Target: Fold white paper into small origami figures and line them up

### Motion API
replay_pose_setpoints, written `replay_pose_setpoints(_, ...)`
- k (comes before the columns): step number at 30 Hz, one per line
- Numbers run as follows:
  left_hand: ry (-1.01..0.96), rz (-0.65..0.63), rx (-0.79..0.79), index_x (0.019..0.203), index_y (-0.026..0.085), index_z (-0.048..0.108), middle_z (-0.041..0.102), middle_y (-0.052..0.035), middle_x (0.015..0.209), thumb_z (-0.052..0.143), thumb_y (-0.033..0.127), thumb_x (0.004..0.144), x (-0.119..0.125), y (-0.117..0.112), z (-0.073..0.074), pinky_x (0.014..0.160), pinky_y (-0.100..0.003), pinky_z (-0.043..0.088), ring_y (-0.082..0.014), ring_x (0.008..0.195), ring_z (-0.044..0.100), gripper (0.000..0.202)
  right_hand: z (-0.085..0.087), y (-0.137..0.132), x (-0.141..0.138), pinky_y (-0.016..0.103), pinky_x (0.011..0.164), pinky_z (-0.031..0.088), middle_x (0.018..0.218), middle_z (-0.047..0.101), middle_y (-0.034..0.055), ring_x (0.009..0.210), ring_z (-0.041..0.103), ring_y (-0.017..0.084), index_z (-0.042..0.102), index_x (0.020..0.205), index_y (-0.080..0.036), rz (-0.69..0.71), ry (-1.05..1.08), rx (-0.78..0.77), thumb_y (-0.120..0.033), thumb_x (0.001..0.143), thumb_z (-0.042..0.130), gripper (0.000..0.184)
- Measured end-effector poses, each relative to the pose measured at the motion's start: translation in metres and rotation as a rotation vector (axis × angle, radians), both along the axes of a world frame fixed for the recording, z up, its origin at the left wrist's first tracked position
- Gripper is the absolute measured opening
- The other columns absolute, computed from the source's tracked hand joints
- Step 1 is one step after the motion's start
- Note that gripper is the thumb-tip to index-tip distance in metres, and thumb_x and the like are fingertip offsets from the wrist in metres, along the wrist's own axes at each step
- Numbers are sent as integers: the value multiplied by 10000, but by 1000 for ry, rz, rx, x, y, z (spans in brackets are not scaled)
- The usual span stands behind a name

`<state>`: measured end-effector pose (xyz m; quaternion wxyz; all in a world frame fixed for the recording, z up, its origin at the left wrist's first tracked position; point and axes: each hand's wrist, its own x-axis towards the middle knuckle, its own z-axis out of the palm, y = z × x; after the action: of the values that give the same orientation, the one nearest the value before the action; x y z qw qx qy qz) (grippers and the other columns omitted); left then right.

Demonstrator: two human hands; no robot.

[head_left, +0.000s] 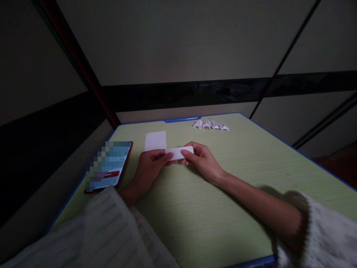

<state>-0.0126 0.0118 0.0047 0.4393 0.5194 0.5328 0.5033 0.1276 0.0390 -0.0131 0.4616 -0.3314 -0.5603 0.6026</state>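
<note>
A small strip of folded white paper (177,153) is held level above the table between both hands. My left hand (151,162) pinches its left end, thumb on the near face and fingers behind. At the other end my right hand (204,160) grips it the same way, its thumb lying across the paper. Just beyond my left hand a flat white sheet (155,140) lies on the table, its near edge partly hidden by that hand.
The pale green table (245,156) has a blue rim. Several folded white paper figures (211,125) stand in a row near its far edge. A phone (111,165) with a lit screen and red case lies at the left. Cabinet panels (181,44) rise behind.
</note>
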Motion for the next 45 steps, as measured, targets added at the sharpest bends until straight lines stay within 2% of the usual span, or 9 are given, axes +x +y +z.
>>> replay_pose_setpoints(8, 1, 19, -17, 637, 149, 669, 608, 29, 494, 591, 159, 623, 0, 0, 1, 488, -185, 408, -93, 490, 535, 80, 1, -1, -1, 176, 474, 370, 507, 536, -33, 454, 472, 42, 467, 721, -131, 26, 38, -18, -254, 690, 542, 148)
replay_pose_setpoints(12, 59, 66, -10, 614, 134, 665, 597, 40, 473, 596, 159, 618, 1, -2, 4, 469, -173, 391, -70, 439, 500, 74, 2, -3, -2, 169, 450, 376, 526, 539, -64, 451, 503, 47, 372, 804, -183, -29, 124, -17, -216, 670, 565, 237)
replay_pose_setpoints(16, 114, 119, -19, 636, 116, 663, 618, 31, 499, 598, 187, 618, 1, -3, 6, 476, -180, 392, -77, 450, 516, 98, 3, -4, -2, 163, 424, 374, 556, 529, -84, 454, 529, 54, 314, 760, -210, -100, 180, 7, -211, 649, 590, 298)
replay_pose_setpoints(20, 133, 145, -13, 688, 104, 663, 671, -4, 620, 586, 200, 627, 1, -2, 5, 526, -191, 410, -99, 531, 564, 138, 3, -3, -2, 164, 422, 371, 525, 523, -60, 451, 521, 51, 377, 663, -173, -120, 136, 16, -228, 655, 587, 217)
replay_pose_setpoints(25, 142, 141, -4, 722, 102, 661, 685, -21, 676, 586, 206, 625, 1, -3, 5, 546, -209, 421, -116, 558, 578, 161, 3, -2, 0, 173, 442, 358, 453, 528, -38, 418, 467, 34, 469, 558, -131, -134, 63, 11, -211, 642, 593, 170)
replay_pose_setpoints(45, 82, 106, -22, 696, 101, 655, 667, -4, 619, 588, 203, 625, 0, -2, 3, 511, -190, 410, -80, 475, 523, 141, 6, -3, 1, 180, 411, 298, 418, 520, -41, 376, 415, 36, 488, 516, -129, -203, -43, 20, -238, 616, 609, 191)
